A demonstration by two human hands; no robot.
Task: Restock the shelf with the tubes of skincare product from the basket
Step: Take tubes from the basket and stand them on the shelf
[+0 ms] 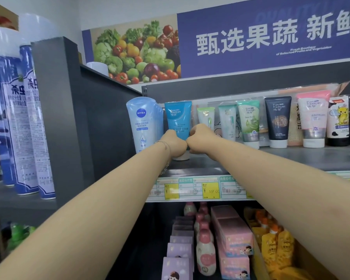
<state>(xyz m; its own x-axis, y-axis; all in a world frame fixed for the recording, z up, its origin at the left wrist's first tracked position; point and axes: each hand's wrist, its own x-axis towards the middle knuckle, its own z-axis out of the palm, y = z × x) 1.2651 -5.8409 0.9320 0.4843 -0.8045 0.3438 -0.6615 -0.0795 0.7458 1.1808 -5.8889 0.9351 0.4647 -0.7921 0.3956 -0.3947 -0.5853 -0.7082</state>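
A blue Pure Fountain tube (178, 116) stands cap-down on the grey shelf (291, 158), second from the left. My left hand (175, 145) and my right hand (200, 141) both grip its lower part, knuckles touching; its white cap shows below them. A row of pale blue Nivea tubes (143, 122) stands just to its left. To the right stand green (249, 122), dark navy (277, 120) and pink-white (313, 120) tubes. The basket is out of view.
A dark divider panel (101, 128) bounds the shelf on the left, with tall blue spray cans (28, 122) beyond it. Price labels (200, 189) line the shelf edge. Below sit pink bottles (205, 251), pink boxes and orange pouches (275, 245).
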